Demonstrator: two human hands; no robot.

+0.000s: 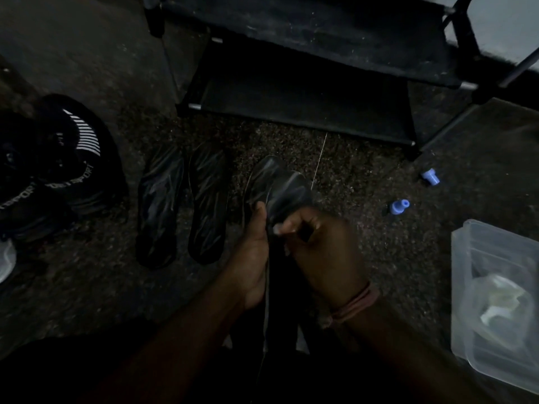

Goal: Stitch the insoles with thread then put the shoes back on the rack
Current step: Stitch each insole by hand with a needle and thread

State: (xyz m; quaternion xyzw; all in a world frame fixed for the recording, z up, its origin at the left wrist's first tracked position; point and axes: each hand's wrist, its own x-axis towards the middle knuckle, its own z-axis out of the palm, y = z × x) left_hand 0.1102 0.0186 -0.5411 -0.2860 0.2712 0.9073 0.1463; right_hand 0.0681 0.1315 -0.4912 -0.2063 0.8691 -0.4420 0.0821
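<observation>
A dark insole (278, 182) stands up between my two hands in the middle of the view. My left hand (252, 258) grips its left edge, thumb on top. My right hand (323, 246) curls its fingers round the right side and pinches at the edge; I cannot make out a needle. A thin pale thread (319, 161) runs up from the insole toward the rack. Two more dark insoles (159, 211) (208, 205) lie side by side on the floor to the left. Black sport shoes (67, 170) with white stripes sit at far left.
A black shoe rack (306, 91) with fabric shelves stands ahead. Two blue thread spools (430, 176) (399, 206) lie on the speckled floor at right. A clear plastic box (495, 287) sits at the right edge. The scene is dim.
</observation>
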